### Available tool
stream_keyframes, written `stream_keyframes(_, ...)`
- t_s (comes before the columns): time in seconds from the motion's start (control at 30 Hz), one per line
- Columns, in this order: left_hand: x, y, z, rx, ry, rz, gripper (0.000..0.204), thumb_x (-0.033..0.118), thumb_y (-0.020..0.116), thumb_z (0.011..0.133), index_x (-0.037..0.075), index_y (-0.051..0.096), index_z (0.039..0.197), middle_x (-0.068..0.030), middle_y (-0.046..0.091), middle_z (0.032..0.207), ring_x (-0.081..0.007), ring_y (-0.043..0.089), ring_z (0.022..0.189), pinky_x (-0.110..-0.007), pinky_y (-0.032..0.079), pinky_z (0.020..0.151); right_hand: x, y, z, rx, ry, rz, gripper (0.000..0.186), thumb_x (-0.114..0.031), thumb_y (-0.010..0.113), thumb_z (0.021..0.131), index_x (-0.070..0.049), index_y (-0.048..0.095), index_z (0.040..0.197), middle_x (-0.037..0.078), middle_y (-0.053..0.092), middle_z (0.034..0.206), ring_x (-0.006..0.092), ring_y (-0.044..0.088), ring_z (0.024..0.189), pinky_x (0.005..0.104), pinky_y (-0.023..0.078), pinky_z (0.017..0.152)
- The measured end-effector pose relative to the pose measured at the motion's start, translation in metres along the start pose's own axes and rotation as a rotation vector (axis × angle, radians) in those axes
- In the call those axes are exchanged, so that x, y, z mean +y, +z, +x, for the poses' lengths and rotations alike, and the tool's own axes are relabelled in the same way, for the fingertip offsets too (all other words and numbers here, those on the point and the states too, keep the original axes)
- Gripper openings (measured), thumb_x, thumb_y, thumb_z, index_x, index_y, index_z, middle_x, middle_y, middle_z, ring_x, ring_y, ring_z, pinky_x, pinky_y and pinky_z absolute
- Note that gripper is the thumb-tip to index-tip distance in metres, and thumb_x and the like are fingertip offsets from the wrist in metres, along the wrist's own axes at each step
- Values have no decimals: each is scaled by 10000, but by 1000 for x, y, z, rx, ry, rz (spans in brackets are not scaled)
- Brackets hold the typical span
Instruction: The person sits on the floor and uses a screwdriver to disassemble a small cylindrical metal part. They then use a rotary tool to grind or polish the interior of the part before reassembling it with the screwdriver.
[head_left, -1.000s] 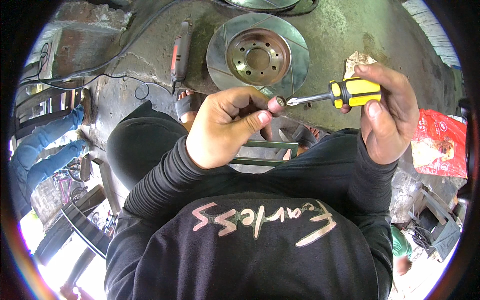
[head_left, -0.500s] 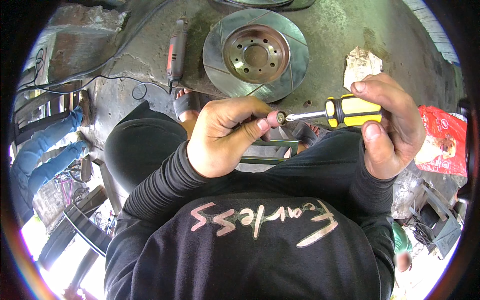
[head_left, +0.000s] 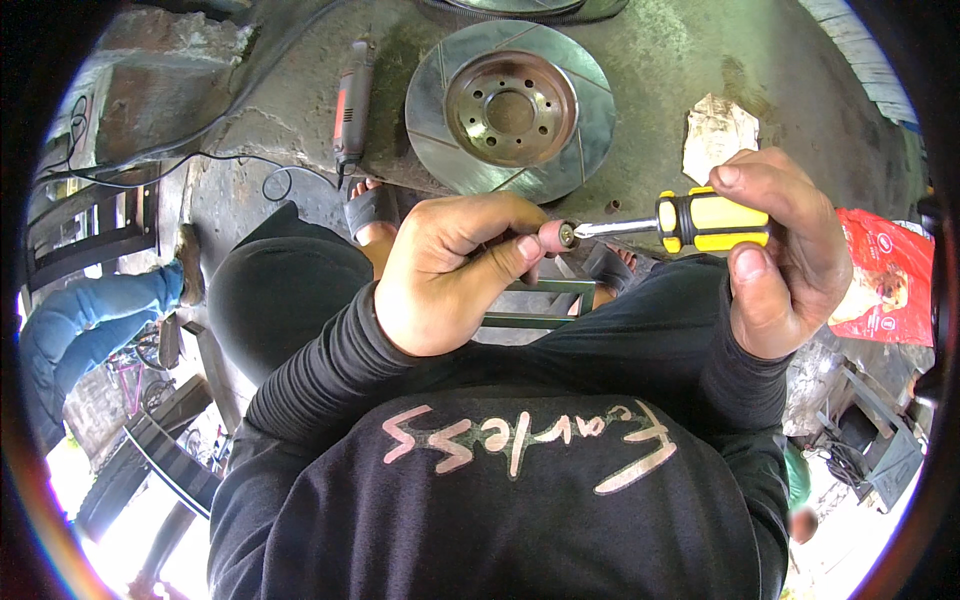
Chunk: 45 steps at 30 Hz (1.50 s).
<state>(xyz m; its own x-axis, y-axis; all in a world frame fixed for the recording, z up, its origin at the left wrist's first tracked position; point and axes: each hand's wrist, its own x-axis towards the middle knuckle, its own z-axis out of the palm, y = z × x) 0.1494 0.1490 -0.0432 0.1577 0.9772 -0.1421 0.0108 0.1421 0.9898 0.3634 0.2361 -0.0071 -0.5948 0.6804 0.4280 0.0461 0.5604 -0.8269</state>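
Pinched between the thumb and fingers of my left hand (head_left: 455,270) is a small reddish cylinder (head_left: 556,237) with a screw-like metal centre in its end. My right hand (head_left: 790,260) grips a screwdriver (head_left: 712,220) by its yellow and black handle, fingertips on the sides. Its metal shaft points left, and the tip is at the cylinder's end face; whether it sits in the screw I cannot tell. Both hands are above my lap. Beyond them a slotted brake disc (head_left: 425,110) lies flat on the concrete surface.
Left of the disc lies a grey and red corded power tool (head_left: 350,110). A crumpled paper piece (head_left: 720,135) is on the right, above a red bag (head_left: 885,275). Part of another disc (head_left: 515,5) shows at the top. At far left stands a person in jeans (head_left: 110,300).
The screwdriver has shifted slightly right, its tip still by the cylinder's end. At far left the person in jeans has moved their legs. My left hand has hardly moved.
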Motion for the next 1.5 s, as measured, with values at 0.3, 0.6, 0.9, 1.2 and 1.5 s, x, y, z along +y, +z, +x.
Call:
stream_keyframes(0.3, 28, 5, -21, -33, 90, -108, 140, 112, 523, 897, -13, 586, 900, -38, 589, 724, -68, 524, 619, -189, 388, 551, -50, -3, -6, 86, -172, -145, 344, -146, 549, 751, 99, 550, 993, 167, 581, 883, 214, 547, 769, 298, 434, 652)
stream_keyframes(0.6, 68, 22, -63, -145, 323, -300, 103, 47, 572, 864, -37, 591, 920, -29, 594, 736, -77, 568, 666, -205, 461, 618, -147, -13, -40, 441, -13, 338, 419, -240, 488, 872, 102, 468, 1115, 151, 587, 908, 188, 575, 681, 281, 462, 541)
stream_keyframes(0.9, 64, 23, -130, -145, 437, -145, 113, 98, 609, 840, -6, 597, 884, -83, 638, 737, -95, 565, 630, -191, 385, 515, -172, 57, -78, 355, 25, 678, 426, -352, 448, 919, -6, 420, 1166, 159, 500, 1003, 260, 557, 844, 403, 522, 697)
stream_keyframes(1.2, 51, 50, -140, -87, 408, -226, 134, 112, 618, 828, -12, 587, 867, -117, 635, 817, -170, 613, 658, -226, 421, 526, -159, 72, -80, 284, -159, 824, 475, -397, 378, 928, -30, 345, 1227, 173, 460, 1036, 294, 547, 874, 566, 517, 742)
stream_keyframes(1.5, 45, 62, -121, -76, 325, -167, 103, 85, 600, 839, -5, 573, 880, -122, 623, 767, -164, 590, 648, -237, 417, 549, -129, 55, -90, 267, -103, 810, 479, -374, 428, 916, -34, 347, 1244, 179, 470, 1043, 294, 556, 884, 554, 521, 753)
